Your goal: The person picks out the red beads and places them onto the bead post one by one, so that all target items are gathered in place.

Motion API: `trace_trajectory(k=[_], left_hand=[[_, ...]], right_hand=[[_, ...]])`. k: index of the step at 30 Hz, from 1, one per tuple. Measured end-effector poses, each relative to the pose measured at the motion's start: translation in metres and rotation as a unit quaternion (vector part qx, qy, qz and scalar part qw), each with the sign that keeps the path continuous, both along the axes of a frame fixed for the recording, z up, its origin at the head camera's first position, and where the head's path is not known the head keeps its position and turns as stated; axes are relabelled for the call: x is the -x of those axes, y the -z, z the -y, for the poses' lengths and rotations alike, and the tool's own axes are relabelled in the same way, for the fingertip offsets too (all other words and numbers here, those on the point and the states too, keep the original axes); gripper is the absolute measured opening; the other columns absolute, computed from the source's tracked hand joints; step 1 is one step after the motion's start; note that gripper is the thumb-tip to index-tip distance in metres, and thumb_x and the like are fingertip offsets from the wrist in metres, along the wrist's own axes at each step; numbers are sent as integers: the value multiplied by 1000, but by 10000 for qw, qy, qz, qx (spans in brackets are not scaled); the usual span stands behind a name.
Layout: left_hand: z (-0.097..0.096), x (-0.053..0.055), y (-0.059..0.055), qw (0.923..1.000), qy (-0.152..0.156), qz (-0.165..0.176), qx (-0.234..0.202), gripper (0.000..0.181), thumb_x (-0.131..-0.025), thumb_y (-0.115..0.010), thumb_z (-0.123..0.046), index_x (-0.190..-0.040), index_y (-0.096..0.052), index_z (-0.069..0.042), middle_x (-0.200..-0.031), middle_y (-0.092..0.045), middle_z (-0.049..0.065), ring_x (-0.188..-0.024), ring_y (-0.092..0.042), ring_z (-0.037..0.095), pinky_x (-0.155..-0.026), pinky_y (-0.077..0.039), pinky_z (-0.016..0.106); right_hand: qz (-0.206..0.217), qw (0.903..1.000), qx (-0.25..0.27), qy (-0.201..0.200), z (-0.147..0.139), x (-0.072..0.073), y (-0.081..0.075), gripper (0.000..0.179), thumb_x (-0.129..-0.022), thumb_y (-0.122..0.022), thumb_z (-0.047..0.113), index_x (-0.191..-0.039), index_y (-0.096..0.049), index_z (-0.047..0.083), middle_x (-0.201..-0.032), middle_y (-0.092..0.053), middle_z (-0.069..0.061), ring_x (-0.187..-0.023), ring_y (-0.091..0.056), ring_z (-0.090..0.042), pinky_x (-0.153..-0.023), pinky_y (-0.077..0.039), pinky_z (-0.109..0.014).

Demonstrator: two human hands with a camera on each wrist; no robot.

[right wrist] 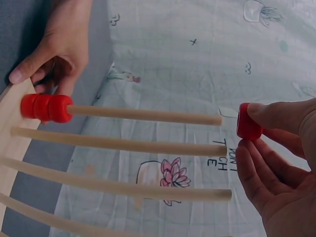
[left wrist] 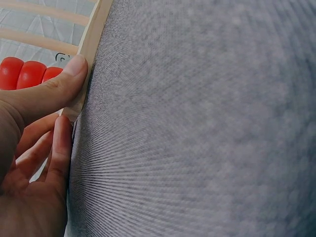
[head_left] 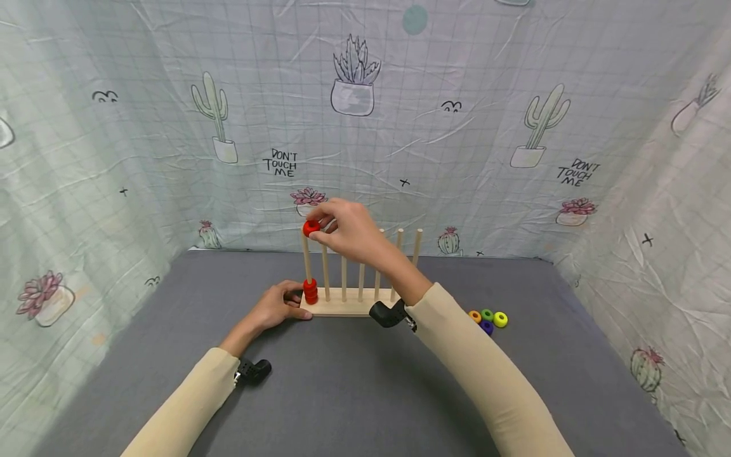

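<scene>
A wooden peg rack (head_left: pixel 342 309) with several upright pegs stands on the table. Three red beads (right wrist: pixel 48 107) are stacked at the bottom of its leftmost peg (right wrist: pixel 148 114). My right hand (head_left: pixel 351 231) pinches another red bead (right wrist: pixel 249 122) between thumb and fingers. In the right wrist view that bead is just off the tip of the leftmost peg, apart from it. My left hand (head_left: pixel 276 306) grips the left end of the rack's base (left wrist: pixel 89 54), with the thumb along its front edge and fingers behind.
Right of the rack, loose beads lie on the grey table (head_left: pixel 342 393): orange (head_left: pixel 474 315), green (head_left: pixel 487 315), yellow (head_left: pixel 500 319) and purple (head_left: pixel 487 327). A printed cloth (head_left: pixel 400 139) hangs behind and at both sides.
</scene>
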State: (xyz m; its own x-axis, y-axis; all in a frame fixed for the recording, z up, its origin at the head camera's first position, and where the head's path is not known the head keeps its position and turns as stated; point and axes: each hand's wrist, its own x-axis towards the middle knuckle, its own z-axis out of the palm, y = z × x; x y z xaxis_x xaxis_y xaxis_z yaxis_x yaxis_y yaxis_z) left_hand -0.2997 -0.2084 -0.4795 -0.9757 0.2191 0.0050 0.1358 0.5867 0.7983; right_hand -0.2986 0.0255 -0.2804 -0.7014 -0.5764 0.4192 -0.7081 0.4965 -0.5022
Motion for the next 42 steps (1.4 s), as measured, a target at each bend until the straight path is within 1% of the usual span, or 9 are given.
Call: trace_trajectory(k=[7,13,20,29,36,42], left_hand=[[-2,-2,-1,9999,87,-62,-7,72,-76,-93,-15,-137,-61,5,-127,-64,24,-102,-70,28,-80,-56,27],[-1,-2,-1,10000,17,12,28,72,-77,-93,-16,-139,-60,4,-128,-64,23,-104,-69,28,-83,-57,31],[1,-1,-1,10000,21,-57,74,72,-77,-93,-17,-138,-61,4,-125,-65,22,-103,-69,27,-82,-56,31],[1,0,0,10000,53,-45,31,72,-78,-92,-17,-138,-60,4,-128,-64,22,-105,-68,27,-83,-57,31],[2,0,2,10000,21,-9,36,71,-78,-92,-18,-138,-61,3,-125,-65,21,-104,-68,27,-83,-56,31],[2,0,3,10000,44,-43,25,71,-77,-93,-18,-138,-62,2,-127,-64,21,-104,-68,27,-81,-55,30]], right_hand=[[17,10000,16,-32,5,6,2,25,-95,-75,14,-119,-74,7,-116,-72,-8,-100,-71,-19,-84,-57,-20],[-41,10000,-3,-35,7,12,4,25,-96,-74,14,-120,-74,7,-117,-73,-8,-104,-71,-23,-86,-56,-26],[-11,9999,-115,58,11,16,3,26,-96,-76,16,-121,-74,9,-118,-73,-6,-104,-70,-19,-89,-55,-31],[215,9993,-293,65,16,19,0,27,-96,-75,17,-122,-74,10,-120,-72,-6,-108,-68,-20,-92,-53,-32],[250,9985,-490,47,19,20,0,28,-96,-76,17,-123,-73,9,-121,-71,-6,-108,-67,-18,-94,-53,-31],[272,9974,-664,16,20,21,1,29,-97,-74,16,-124,-72,9,-121,-72,-6,-108,-68,-18,-94,-53,-31]])
